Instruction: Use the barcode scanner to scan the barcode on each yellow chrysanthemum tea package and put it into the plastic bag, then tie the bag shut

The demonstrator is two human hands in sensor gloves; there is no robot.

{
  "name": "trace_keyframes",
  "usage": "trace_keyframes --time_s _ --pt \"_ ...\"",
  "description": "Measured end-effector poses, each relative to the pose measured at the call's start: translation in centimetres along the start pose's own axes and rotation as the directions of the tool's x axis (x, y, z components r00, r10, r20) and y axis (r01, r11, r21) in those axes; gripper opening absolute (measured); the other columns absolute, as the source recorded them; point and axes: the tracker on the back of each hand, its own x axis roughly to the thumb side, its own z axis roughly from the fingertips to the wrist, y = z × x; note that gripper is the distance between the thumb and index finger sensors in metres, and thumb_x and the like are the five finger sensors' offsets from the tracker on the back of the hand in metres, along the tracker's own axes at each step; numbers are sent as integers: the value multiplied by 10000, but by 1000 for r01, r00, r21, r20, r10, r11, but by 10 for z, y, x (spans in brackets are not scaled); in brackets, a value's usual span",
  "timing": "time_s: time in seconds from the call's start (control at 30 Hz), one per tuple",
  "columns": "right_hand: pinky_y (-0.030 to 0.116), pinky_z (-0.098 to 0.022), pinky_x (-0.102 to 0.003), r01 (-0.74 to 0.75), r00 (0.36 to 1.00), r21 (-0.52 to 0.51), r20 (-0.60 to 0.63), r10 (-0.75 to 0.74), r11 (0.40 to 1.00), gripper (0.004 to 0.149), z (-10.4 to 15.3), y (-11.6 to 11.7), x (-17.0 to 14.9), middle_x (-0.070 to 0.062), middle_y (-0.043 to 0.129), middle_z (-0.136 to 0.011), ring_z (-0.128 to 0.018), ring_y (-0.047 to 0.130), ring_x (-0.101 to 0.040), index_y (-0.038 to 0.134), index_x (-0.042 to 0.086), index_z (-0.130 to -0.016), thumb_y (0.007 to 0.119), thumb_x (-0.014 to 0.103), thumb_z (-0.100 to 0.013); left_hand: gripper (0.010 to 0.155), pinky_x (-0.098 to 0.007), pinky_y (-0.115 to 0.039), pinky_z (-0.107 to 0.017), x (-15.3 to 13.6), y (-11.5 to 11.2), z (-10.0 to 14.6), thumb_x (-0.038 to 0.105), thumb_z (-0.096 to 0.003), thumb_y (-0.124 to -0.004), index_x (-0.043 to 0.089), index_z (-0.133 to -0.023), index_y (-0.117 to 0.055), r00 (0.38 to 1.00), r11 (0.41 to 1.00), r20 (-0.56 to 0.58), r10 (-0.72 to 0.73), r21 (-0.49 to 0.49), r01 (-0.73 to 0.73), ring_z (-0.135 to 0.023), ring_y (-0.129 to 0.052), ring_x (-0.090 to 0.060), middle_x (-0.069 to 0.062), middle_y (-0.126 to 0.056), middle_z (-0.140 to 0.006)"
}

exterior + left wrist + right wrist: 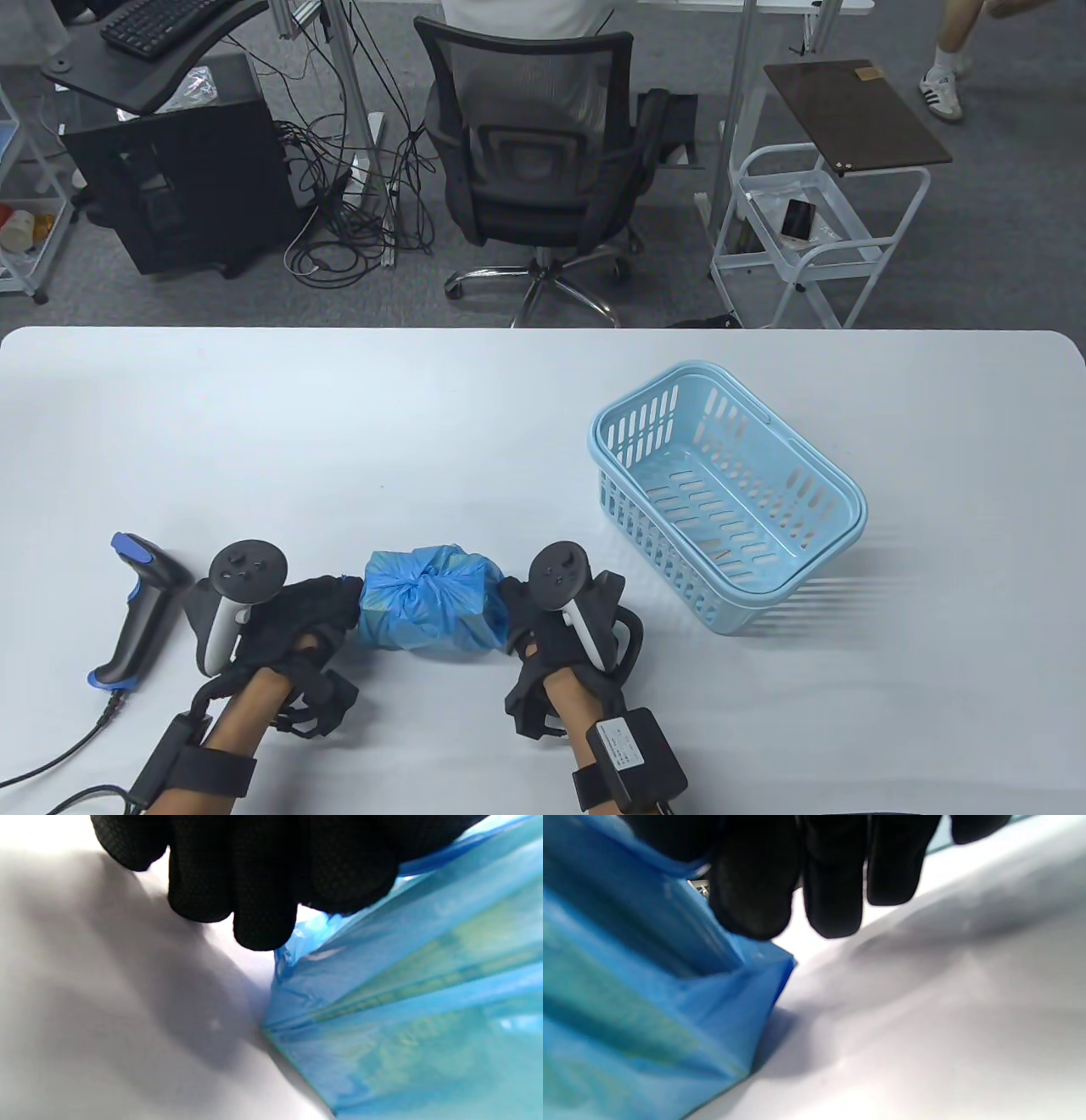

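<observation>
A blue plastic bag (pixel 424 603) lies on the white table near the front edge, knotted at the top middle. Yellow-green packages show faintly through the film (pixel 403 1005) (pixel 628 1005). My left hand (pixel 327 603) sits against the bag's left side and my right hand (pixel 515 603) against its right side. In both wrist views the gloved fingers (pixel 263 912) (pixel 831 899) hang loosely, tips down toward the table. The finger nearest the bag lies on its upper edge. No finger is seen wrapped round the film. The barcode scanner (pixel 140 607) lies left of my left hand.
A light blue slotted basket (pixel 662 543) stands tilted on the table to the right of my right hand, with nothing in it. The scanner's cable (pixel 51 760) trails off the front left edge. An office chair (pixel 534 170) and a cart stand beyond the table.
</observation>
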Motion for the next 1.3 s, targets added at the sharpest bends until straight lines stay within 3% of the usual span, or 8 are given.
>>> trace_keyframes --time_s 0.23,0.47,0.67,0.87,1.07,1.17,1.3 --pt "558 -681 -651 39 999 -3 6 -39 999 382 -1 -13 -12 -32 913 -870 -874 790 -392 965 298 -484 685 543 -399 415 -591 -705 -620 -13 12 4 533 -437 -738 207 -536 -976 997 996 -2 83 -27 -83 -755 -935 -354 -15 -1021 -728" --pt "609 -680 -616 121 992 -90 43 -118 989 365 5 -29 -19 -16 900 -882 -855 833 -351 954 311 -534 706 540 -393 420 -602 -692 -623 -14 32 10 525 -438 -757 180 -544 -974 983 983 32 182 -16 -182 -770 -923 -375 -34 -1016 -747" --pt "631 -685 -596 300 949 -110 138 -285 947 365 9 -50 -26 -6 888 -896 -853 848 -328 944 314 -588 738 536 -384 423 -607 -667 -651 -4 52 22 540 -433 -761 197 -588 -953 957 974 197 213 38 -225 -826 -884 -380 -27 -978 -816" --pt "620 -707 -590 372 906 -175 281 -316 911 368 18 -68 -24 4 831 -945 -886 818 -317 913 315 -633 777 537 -372 440 -613 -604 -711 8 65 35 558 -429 -761 224 -682 -896 894 966 421 151 129 -224 -945 -772 -364 -14 -861 -947" --pt "602 -718 -596 509 836 -212 355 -420 834 366 26 -84 -27 -6 791 -972 -901 795 -328 882 310 -673 778 512 -386 514 -608 -491 -777 14 75 51 561 -446 -712 303 -890 -712 837 946 544 51 243 -216 -1089 -517 -338 4 -542 -1140" --pt "565 -738 -604 463 830 -213 444 -337 860 514 33 -86 -20 -36 666 -1050 -952 708 -352 755 318 -824 751 573 -378 659 -611 -398 -805 17 77 57 601 -431 -685 335 -1014 -529 824 940 566 -12 287 -183 -1131 -347 -322 19 -363 -1188" --pt "464 -774 -631 345 810 -137 544 -221 929 776 37 -74 -8 -56 431 -1144 -1035 509 -399 506 355 -992 703 691 -320 891 -633 -301 -816 17 72 56 747 -344 -622 348 -1082 -320 813 951 566 -138 304 -50 -1146 -175 -317 32 -215 -1210"
